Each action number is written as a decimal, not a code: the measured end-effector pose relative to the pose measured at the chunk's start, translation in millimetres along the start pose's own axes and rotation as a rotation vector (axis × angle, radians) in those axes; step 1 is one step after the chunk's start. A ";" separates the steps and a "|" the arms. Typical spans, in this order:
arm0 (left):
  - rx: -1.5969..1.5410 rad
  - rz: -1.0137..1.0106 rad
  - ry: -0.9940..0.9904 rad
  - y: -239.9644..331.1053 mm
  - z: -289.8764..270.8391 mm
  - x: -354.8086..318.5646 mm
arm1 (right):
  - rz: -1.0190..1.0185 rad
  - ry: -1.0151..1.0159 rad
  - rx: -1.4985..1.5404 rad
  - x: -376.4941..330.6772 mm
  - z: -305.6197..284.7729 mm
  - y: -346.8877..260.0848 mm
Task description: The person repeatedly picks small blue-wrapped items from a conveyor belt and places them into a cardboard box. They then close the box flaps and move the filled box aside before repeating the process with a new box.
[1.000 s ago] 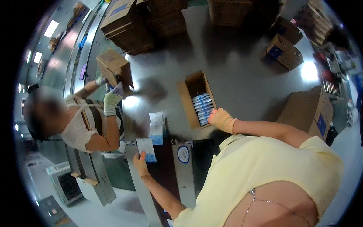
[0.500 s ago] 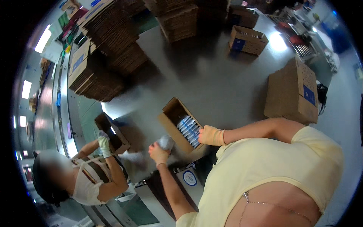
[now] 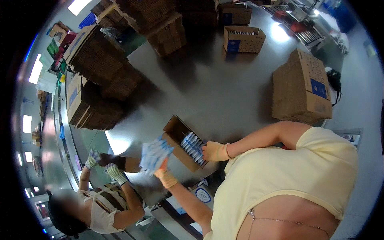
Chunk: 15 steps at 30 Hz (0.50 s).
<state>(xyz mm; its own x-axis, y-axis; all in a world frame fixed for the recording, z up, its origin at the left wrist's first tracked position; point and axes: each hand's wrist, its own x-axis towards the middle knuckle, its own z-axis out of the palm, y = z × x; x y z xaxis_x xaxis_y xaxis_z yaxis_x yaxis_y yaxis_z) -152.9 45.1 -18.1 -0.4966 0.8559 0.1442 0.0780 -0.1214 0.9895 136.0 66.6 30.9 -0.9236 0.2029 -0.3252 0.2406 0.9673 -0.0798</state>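
Head view: lower centre, left hand [image 3: 164, 173] pinches packets [image 3: 154, 154], best kept squared together; right hand [image 3: 216, 151] touches box [image 3: 179, 151], grip unclear.

Table [image 3: 216, 84] fills mid-frame. Centre, on table: box [image 3: 181, 153], packets [image 3: 193, 147] inside. Right hand [image 3: 216, 151] at box's right edge. Left hand [image 3: 166, 176] left of box, holding bunch of packets [image 3: 154, 156]. Lower left: co-worker [image 3: 108, 200], hands on carton [image 3: 133, 164]. Upper left: cardboard stacks [image 3: 102, 60]. Right, on table: big box [image 3: 300, 88]. Top, right of centre: filled box [image 3: 243, 45], another box [image 3: 238, 15] behind it.
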 end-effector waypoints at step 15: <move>0.889 0.143 -0.071 42.0 65.3 -53.5 | -0.101 -0.011 0.035 23.4 -8.6 -21.4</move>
<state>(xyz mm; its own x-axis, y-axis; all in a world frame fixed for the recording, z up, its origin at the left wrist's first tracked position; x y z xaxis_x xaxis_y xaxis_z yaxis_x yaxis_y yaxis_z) -66.6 27.1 15.3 -0.3786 0.8950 0.2357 0.7891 0.1790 0.5877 106.7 51.9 33.1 -0.9403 0.1029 -0.3244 0.1572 0.9767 -0.1458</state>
